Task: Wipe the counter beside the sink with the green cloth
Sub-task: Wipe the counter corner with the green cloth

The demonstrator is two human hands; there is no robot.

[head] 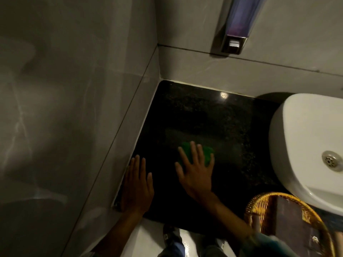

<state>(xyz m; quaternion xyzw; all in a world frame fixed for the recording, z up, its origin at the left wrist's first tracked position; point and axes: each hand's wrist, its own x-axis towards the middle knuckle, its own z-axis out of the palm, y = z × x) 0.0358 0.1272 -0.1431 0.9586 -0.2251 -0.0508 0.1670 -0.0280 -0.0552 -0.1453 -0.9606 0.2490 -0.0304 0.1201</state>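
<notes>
The counter (204, 115) is a dark, speckled, glossy slab set into a corner of grey walls, left of the white sink (304, 138). A folded green cloth (205, 152) lies on the counter near its front middle. My right hand (196, 173) presses flat on the cloth, fingers spread, covering most of it; only the far and right edges show. My left hand (137, 184) rests flat on the counter's front left corner beside the wall, holding nothing.
A soap dispenser (235, 26) hangs on the back wall above the counter. A woven basket (259, 203) holding a dark box sits at the front right, below the sink. My shoes (171, 236) and a pale floor show below the counter's edge.
</notes>
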